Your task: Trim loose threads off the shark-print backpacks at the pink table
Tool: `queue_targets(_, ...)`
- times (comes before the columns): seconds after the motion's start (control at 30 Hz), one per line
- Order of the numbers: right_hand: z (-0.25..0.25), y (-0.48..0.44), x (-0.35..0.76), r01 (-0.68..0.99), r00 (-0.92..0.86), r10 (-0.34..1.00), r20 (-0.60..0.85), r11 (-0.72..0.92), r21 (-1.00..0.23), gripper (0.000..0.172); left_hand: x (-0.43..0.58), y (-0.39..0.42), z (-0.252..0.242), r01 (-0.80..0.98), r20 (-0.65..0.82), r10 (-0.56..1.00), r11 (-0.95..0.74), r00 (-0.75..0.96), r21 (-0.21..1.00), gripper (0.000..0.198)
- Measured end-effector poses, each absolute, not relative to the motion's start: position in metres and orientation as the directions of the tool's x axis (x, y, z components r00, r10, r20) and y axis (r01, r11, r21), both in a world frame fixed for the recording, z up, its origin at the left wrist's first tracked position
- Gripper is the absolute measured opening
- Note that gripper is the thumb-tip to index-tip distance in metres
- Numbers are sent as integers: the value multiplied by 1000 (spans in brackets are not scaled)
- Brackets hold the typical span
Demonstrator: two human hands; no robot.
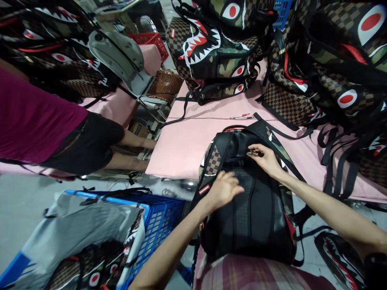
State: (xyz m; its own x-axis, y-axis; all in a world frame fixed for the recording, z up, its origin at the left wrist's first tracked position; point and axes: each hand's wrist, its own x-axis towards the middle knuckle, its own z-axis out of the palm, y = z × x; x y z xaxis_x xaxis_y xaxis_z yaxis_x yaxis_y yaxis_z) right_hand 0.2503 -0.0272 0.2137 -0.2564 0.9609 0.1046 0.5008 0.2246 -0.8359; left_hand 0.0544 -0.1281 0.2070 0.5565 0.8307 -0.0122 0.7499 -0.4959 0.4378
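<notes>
Well off to the left of the left hand, I see a person in a purple top (39,108). Closer, below and left of that hand, a blue crate (163,225) holds patterned bags (93,268). The left hand (225,189) has its fingers loosely apart, thumb out; whether it touches anything I can't tell. Beneath both hands is a backpack (260,219), its black padded back facing up. Beyond them, pens (242,116) lie on the pink table (178,149). The right hand (266,160) pinches a small dark piece (256,153). Farther right of it, checkered bags (328,78) are piled up.
</notes>
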Motion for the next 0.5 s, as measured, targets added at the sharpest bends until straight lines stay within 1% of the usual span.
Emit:
queue_targets(0.03, 213, -32, 250, 545, -319, 941, 109, 276, -792, 28, 49, -120, 206, 795, 47, 859, -491, 510, 356, 23)
queue_targets(0.1, 210, -40, 254, 667, -438, 898, 50, 362, -651, 40, 29, -100, 205, 849, 136, 871, -491, 473, 193, 25)
queue_targets(0.13, 207, -42, 258, 724, -470, 883, 5, 388, -570, 48, 14, -91, 207, 856, 151, 863, -501, 483, 125, 28)
queue_targets(0.2, 201, -41, 267, 805, -464, 884, -53, 396, -441, 62, -22, -74, 217, 868, 161, 861, -495, 483, 42, 36)
queue_targets(0.27, 195, -34, 273, 840, -449, 891, -61, 398, -369, 64, -59, -62, 232, 904, 184, 889, -427, 419, 2, 41)
queue_targets(0.37, 191, -20, 272, 870, -424, 905, -47, 392, -298, 59, -92, -51, 242, 926, 190, 906, -376, 377, -45, 38)
queue_targets(0.43, 190, -12, 268, 882, -404, 913, -45, 377, -282, 58, -94, -51, 231, 923, 150, 910, -382, 385, -54, 35)
queue_targets(0.5, 189, -11, 265, 888, -383, 922, -53, 352, -296, 56, -86, -62, 208, 921, 79, 918, -385, 388, -52, 34)
